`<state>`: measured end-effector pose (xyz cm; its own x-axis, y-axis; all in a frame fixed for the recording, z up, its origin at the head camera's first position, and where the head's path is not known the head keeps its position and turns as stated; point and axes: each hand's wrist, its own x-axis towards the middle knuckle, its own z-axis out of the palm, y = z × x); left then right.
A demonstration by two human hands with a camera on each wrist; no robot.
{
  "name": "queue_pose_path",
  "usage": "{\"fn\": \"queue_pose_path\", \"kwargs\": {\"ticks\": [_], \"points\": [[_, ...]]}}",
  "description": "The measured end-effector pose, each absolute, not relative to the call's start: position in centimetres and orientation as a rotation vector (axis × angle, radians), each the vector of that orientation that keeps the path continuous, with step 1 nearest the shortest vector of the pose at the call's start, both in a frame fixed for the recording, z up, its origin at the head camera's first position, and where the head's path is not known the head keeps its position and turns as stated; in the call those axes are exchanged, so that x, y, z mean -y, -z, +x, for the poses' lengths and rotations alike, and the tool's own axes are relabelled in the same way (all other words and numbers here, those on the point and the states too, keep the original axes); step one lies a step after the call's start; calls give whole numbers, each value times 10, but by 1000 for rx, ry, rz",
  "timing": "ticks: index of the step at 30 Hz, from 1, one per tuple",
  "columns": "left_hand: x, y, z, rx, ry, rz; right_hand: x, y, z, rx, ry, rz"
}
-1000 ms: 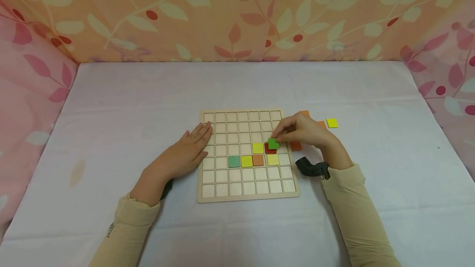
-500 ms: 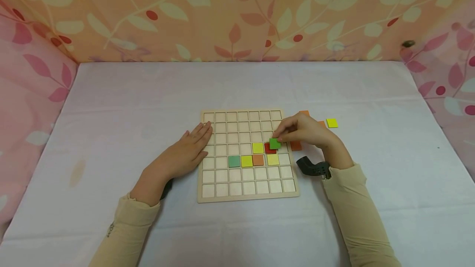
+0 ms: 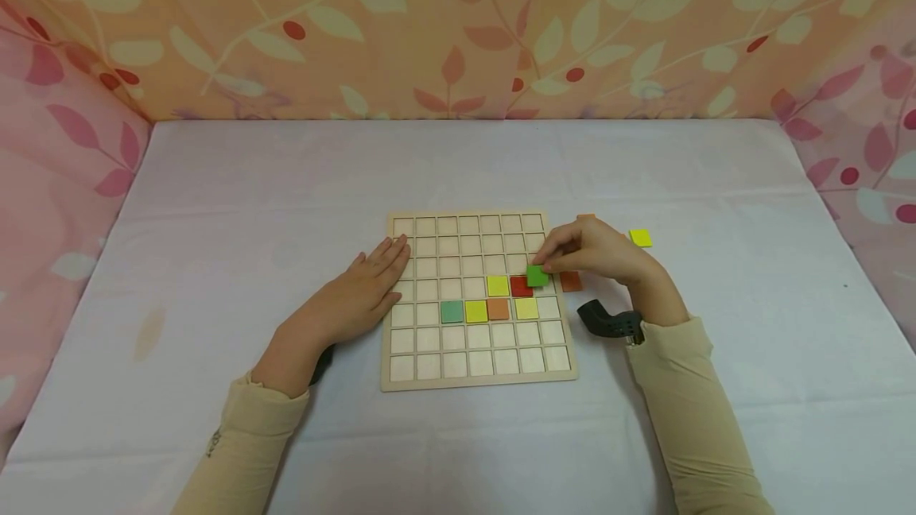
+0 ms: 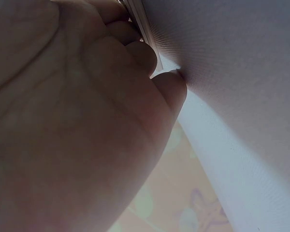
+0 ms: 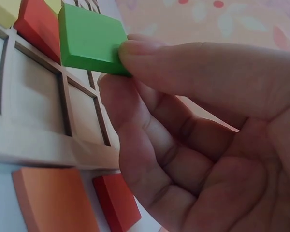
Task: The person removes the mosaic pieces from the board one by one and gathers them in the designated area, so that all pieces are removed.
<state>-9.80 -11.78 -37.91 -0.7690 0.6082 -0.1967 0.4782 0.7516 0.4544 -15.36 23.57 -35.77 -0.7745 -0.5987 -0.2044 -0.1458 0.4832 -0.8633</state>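
A wooden grid board [image 3: 479, 385] lies on the white cloth. Pinched between thumb and finger of my right hand [image 3: 597, 253] is a green square tile [image 5: 92, 41], held over the board's right side. Just left of it a red tile [image 3: 521, 287] sits in a cell, with a yellow tile [image 3: 497, 286] beside that. One row nearer lie a teal tile [image 3: 452, 311], a yellow tile [image 3: 475, 311], an orange tile [image 3: 498, 309] and a pale yellow tile [image 3: 525, 308]. My left hand [image 3: 361, 288] rests with straight fingers on the board's left edge.
Right of the board lie an orange tile [image 3: 571, 282], another yellow tile [image 3: 640, 238] and an orange tile [image 3: 586, 217] partly behind the right hand. A red tile [image 5: 117, 200] shows beside the board in the right wrist view. Patterned curtains [image 3: 458, 30] stand along the table's far edge.
My right hand has moved slightly right with the green tile, baring more of the red tile in the board. The left hand has stayed in place.
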Motion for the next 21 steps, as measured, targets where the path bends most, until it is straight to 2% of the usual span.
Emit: {"fn": "queue_pose_path", "kwargs": {"ticks": [21], "points": [[117, 378, -97, -2626, -540, 836, -254, 359, -148, -2219, 1282, -484]]}}
